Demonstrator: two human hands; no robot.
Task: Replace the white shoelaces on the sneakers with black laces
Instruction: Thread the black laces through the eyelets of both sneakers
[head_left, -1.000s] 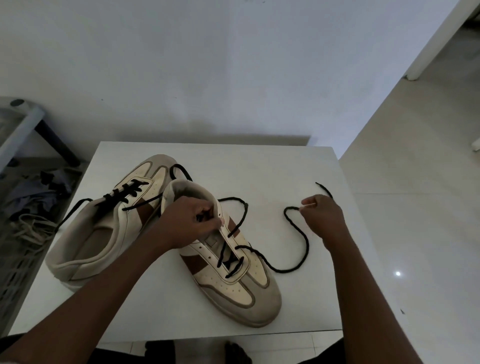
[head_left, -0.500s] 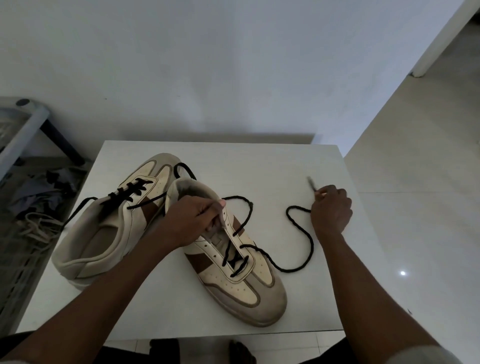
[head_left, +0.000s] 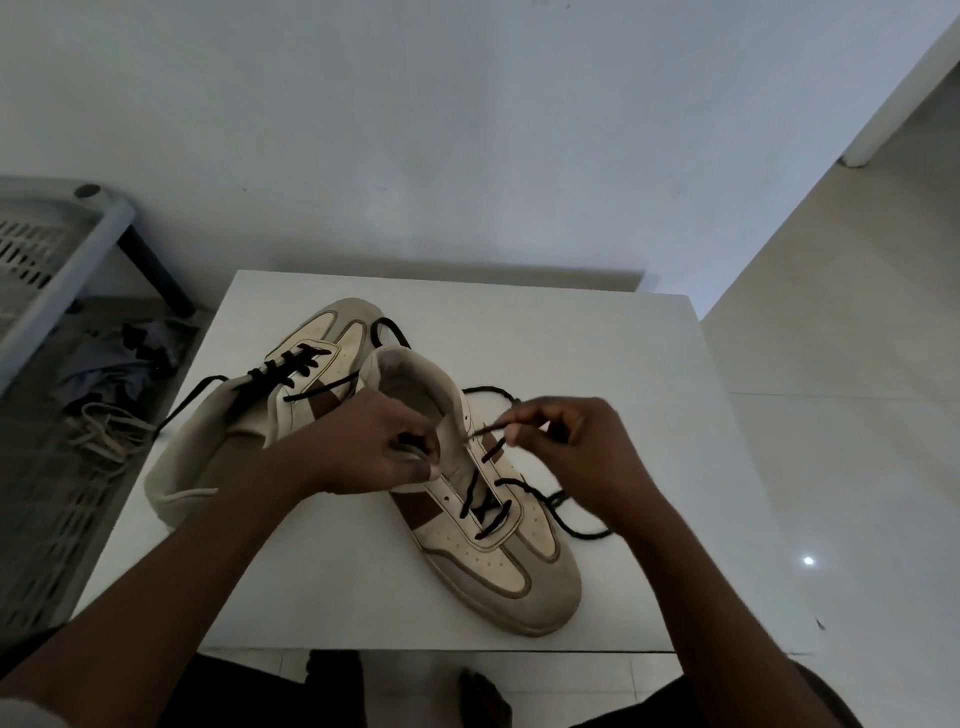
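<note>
Tip of the black lace (head_left: 488, 428), pinched by the right hand (head_left: 587, 457), points left at the eyelets (head_left: 469, 418) just beside it, while the left hand (head_left: 374, 447) pinches the tongue of the sneaker (head_left: 498, 561) near the front edge of the table (head_left: 623, 364).

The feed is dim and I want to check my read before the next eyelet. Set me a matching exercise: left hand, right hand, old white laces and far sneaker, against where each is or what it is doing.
Things:
1. left hand
2. right hand
3. white laces
4. far sneaker

States:
A. on the floor, left of the table
B. pinches the free end of the black lace
C. grips the near sneaker at its opening
D. lies on the table, toe pointing away

Pairs: 1-C, 2-B, 3-A, 4-D.
</note>
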